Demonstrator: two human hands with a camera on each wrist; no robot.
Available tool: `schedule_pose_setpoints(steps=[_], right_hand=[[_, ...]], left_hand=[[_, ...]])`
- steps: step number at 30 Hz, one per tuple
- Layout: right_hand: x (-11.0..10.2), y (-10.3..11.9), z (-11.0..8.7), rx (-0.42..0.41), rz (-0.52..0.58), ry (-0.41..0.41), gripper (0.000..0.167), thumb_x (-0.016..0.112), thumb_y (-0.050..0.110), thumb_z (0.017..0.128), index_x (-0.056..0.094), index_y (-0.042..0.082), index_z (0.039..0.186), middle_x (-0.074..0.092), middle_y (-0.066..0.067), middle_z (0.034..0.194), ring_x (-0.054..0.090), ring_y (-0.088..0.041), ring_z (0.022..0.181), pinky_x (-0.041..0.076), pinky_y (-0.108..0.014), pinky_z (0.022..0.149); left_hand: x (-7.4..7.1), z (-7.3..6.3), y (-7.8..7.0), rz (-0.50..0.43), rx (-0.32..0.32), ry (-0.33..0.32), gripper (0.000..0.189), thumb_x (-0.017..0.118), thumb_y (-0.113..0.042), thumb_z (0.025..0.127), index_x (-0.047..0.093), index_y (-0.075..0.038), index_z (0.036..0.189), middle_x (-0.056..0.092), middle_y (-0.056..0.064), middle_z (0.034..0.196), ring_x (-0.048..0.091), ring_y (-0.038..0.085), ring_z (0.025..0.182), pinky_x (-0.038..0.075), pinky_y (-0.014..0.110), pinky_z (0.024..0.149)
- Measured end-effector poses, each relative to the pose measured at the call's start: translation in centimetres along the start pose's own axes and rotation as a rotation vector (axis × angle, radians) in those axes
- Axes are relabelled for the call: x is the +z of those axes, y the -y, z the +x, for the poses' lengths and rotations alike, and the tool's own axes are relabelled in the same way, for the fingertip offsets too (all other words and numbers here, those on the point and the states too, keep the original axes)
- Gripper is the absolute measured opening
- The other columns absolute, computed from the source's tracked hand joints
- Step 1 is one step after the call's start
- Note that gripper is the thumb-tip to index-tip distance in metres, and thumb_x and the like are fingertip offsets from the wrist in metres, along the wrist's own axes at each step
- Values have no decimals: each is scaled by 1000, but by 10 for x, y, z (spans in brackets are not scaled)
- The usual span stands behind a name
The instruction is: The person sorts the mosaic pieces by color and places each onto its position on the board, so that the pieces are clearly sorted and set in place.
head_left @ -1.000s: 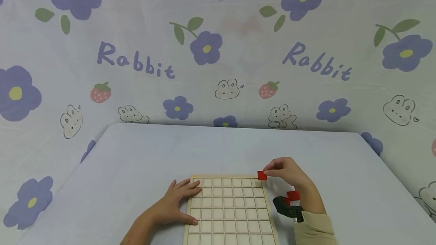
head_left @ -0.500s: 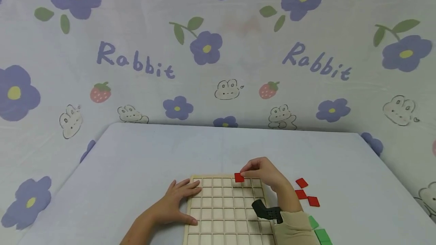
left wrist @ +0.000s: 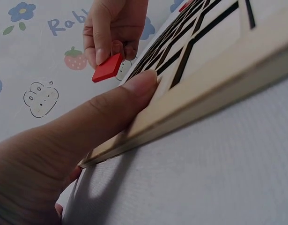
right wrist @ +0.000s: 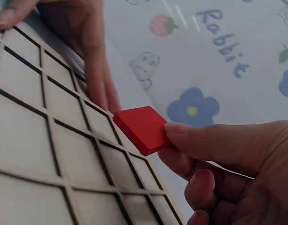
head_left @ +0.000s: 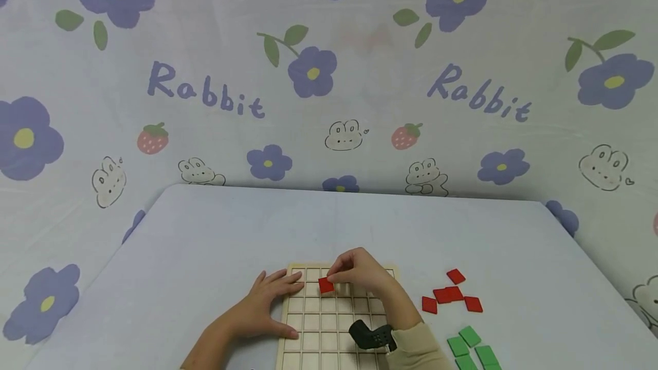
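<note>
A pale wooden grid board (head_left: pixel 329 324) lies at the front of the table, divided into square cells by raised strips. My left hand (head_left: pixel 264 307) rests on its left edge, fingers spread and straight, the thumb (left wrist: pixel 141 84) on the frame in the left wrist view. Between thumb and fingertips, my right hand (head_left: pixel 362 273) pinches a flat red square tile (head_left: pixel 326 285) by one corner. That tile is over the far rows, left of the middle; the right wrist view shows the red tile (right wrist: pixel 143 130) tilted above the cells.
Several loose red tiles (head_left: pixel 448 294) lie on the white table to the right of the board. Nearer the front are several green tiles (head_left: pixel 470 336). A black wrist-worn device (head_left: pixel 370 336) hangs over the board's right side. A patterned cloth (head_left: pixel 329 90) stands behind.
My right hand has carried the red tile leftward from the board's far right corner to left of its middle. The loose red and green tiles have come into sight. My left hand stays put.
</note>
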State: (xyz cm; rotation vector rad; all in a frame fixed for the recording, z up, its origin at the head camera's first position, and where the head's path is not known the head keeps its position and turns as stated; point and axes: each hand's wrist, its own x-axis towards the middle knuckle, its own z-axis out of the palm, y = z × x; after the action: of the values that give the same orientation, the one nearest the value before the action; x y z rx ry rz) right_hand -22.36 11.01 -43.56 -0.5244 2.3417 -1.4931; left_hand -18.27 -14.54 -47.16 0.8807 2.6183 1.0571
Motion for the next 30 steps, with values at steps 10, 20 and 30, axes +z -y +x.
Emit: schedule_pose_setpoints(steps=[10,20,30], right_hand=[[23,7,1,12,1,3,10,70,9,81,71,-1,83,68,-8,76,54,-10,65,45,-24,58],[37,12,4,-27,-31,44,7,69,6,81,71,-1,82,69,-9,77,52,-8,62,43,-20,54],[49,13,6,-23,-35,54,6,70,7,81,71,1,81,69,-8,81,55,-7,67,44,-20,57]], left_hand=[[3,1,0,1,11,-6,84,78,-53,64,51,-16,134,38,2,149,19,34,142,-3,64,111],[1,2,0,17,9,-8,83,77,-54,65,51,-16,134,38,2,149,19,33,143,-3,64,112],[1,1,-1,20,3,-5,82,77,-54,65,51,-18,134,39,3,148,20,34,142,-2,66,110]])
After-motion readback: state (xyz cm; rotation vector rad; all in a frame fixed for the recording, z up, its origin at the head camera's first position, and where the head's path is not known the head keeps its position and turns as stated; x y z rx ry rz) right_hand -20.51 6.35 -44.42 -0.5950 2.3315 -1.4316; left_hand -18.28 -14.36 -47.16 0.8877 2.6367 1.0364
